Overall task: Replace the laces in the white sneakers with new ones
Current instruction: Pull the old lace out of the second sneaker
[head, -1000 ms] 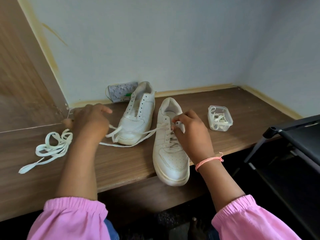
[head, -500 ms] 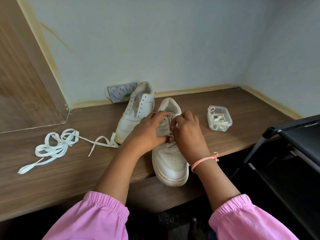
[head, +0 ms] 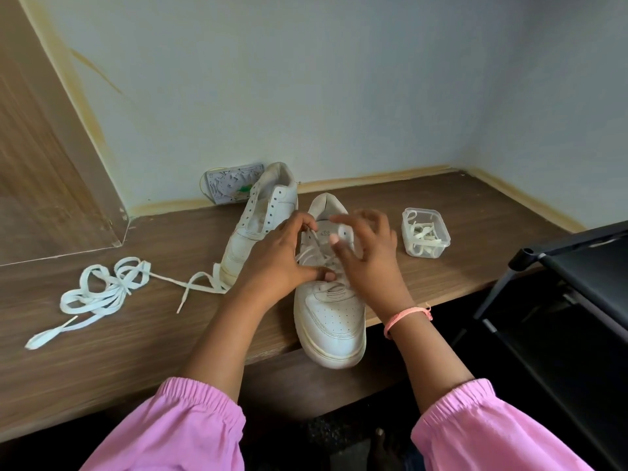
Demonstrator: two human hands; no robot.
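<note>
Both hands over the near white sneaker (head: 331, 311) at the bench (head: 136, 334) front edge. Left hand (head: 277, 263) pinching the lace (head: 311, 244) near the upper eyelets, thumb pressed on the tongue area. Right hand (head: 368, 256) hovering, fingers (head: 343, 220) spread and released. Unlaced second sneaker (head: 261, 222) just behind. Loose lace (head: 102, 294) lying left; clear plastic box (head: 425, 236) with laces to the right.

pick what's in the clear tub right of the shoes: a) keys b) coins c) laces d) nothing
c: the clear tub holds coiled white laces, and it stands on the shelf to the right of the near shoe.
</note>
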